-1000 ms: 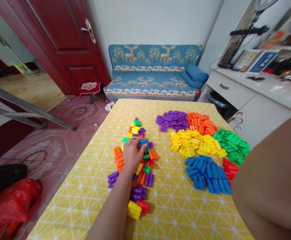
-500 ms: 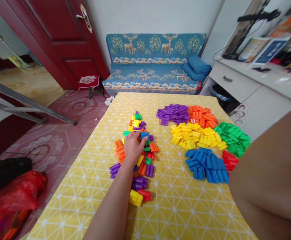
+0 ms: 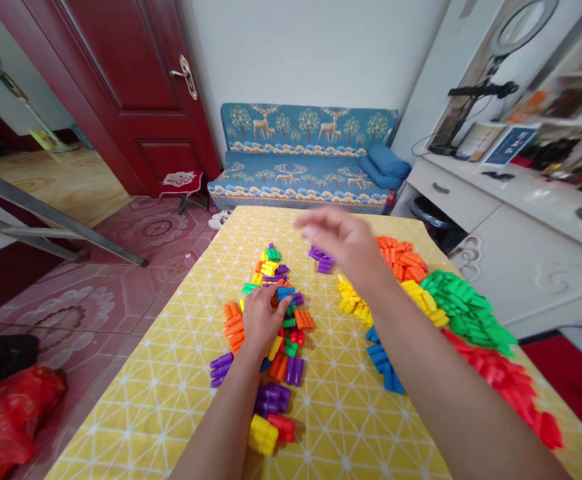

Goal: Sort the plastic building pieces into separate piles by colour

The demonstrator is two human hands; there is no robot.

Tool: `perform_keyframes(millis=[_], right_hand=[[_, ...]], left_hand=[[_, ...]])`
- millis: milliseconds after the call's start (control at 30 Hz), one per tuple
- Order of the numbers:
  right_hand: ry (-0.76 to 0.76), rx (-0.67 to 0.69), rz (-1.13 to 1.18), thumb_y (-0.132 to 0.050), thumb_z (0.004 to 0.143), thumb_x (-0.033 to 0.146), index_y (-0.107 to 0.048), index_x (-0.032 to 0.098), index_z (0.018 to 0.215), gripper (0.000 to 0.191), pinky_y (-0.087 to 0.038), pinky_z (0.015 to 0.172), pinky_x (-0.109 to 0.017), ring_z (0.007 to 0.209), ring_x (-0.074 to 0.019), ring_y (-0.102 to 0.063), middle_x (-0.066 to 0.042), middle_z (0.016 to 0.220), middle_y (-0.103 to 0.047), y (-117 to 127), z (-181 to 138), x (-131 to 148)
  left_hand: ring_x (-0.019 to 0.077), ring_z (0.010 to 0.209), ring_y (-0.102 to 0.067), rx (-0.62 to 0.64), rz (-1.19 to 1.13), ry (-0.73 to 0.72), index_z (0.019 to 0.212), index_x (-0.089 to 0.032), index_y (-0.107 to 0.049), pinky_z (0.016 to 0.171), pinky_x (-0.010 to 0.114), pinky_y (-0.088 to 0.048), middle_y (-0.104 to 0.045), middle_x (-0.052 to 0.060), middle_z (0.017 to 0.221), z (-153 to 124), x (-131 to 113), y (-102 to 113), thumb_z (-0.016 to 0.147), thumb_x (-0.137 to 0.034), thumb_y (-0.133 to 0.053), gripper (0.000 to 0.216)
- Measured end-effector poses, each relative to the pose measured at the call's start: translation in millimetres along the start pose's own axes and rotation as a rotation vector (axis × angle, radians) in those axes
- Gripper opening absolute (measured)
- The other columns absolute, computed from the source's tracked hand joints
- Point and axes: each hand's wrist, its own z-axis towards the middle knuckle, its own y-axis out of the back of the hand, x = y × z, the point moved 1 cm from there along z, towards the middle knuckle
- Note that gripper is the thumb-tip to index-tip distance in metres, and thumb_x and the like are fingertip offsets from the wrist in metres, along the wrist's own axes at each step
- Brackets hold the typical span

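Observation:
My left hand (image 3: 263,317) rests on a cluster of mixed-colour plastic toy blocks on the table's left half. Its thumb and forefinger close around a blue block (image 3: 285,293); the other fingertips are hidden. Orange blocks (image 3: 233,327) lie left of this hand, and a purple block (image 3: 295,371) lies on the near right side. Blurred by motion, my right hand (image 3: 345,243) is in the air above the purple pile (image 3: 322,259), covering most of it. Its fingers point left, with the thumb below; whether anything is in them cannot be made out.
Sorted piles lie on the right: orange (image 3: 401,259), yellow (image 3: 423,301), green (image 3: 463,313), blue (image 3: 383,360) and red (image 3: 505,380). The table wears a yellow patterned cloth (image 3: 335,427). A blue sofa (image 3: 295,173) stands beyond it, a white cabinet (image 3: 531,247) at right.
My right arm has swung in from the right edge, bringing the hand over the purple pile. My left hand stays on the cluster. The view has tilted up slightly, uncovering more of the red pile.

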Motion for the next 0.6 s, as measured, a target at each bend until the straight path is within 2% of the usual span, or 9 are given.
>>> perform_keyframes(millis=[100,200,267,367,500,600], right_hand=[[-0.098,0.169,-0.452,-0.059,0.076,0.007,-0.070,0.021,0.095,0.026,-0.046,0.082,-0.030,0.084,-0.0156,-0.061,-0.002,0.096,-0.068,-16,-17,-33],[-0.208,0.355,-0.732,-0.060,0.073,0.008,-0.069,0.024,0.098,0.031,-0.043,0.081,-0.026,0.092,-0.0170,-0.060,-0.003,0.101,-0.067,-31,-34,-62],[-0.247,0.448,-0.797,-0.061,0.075,0.013,-0.070,0.025,0.094,0.024,-0.042,0.077,-0.025,0.094,-0.0179,-0.060,-0.002,0.096,-0.066,-36,-40,-73],[-0.264,0.476,-0.821,-0.061,0.078,0.022,-0.070,0.024,0.091,0.017,-0.040,0.072,-0.025,0.090,-0.0178,-0.059,-0.003,0.094,-0.063,-37,-41,-79],[-0.232,0.498,-0.794,-0.065,0.077,0.026,-0.069,0.024,0.099,0.023,-0.040,0.072,-0.024,0.090,-0.0170,-0.059,-0.003,0.098,-0.062,-33,-40,-87],[-0.191,0.528,-0.797,-0.067,0.074,0.024,-0.070,0.024,0.096,0.023,-0.039,0.070,-0.022,0.088,-0.0163,-0.060,-0.002,0.094,-0.065,-31,-40,-93]], left_hand=[[0.0249,0.095,-0.061,0.011,0.004,0.006,0.111,-0.024,-0.065,0.086,0.038,-0.045,-0.070,0.006,0.098,1,1,0,0.086,-0.042,-0.055,0.032],[0.0254,0.095,-0.061,0.009,0.013,0.007,0.111,-0.024,-0.065,0.085,0.039,-0.045,-0.070,0.006,0.097,1,1,0,0.086,-0.042,-0.055,0.033],[0.0256,0.096,-0.061,0.007,0.012,0.004,0.111,-0.024,-0.065,0.085,0.039,-0.045,-0.070,0.006,0.098,1,2,-1,0.086,-0.042,-0.055,0.032],[0.0258,0.097,-0.061,0.002,0.006,-0.001,0.111,-0.024,-0.064,0.086,0.039,-0.045,-0.069,0.006,0.099,1,1,0,0.086,-0.042,-0.055,0.032],[0.0255,0.095,-0.061,-0.004,0.006,0.001,0.109,-0.024,-0.065,0.085,0.039,-0.045,-0.070,0.006,0.098,1,1,1,0.086,-0.042,-0.056,0.031],[0.0254,0.095,-0.061,-0.006,0.006,0.004,0.108,-0.024,-0.065,0.085,0.038,-0.045,-0.070,0.006,0.097,2,1,1,0.085,-0.041,-0.056,0.030]])
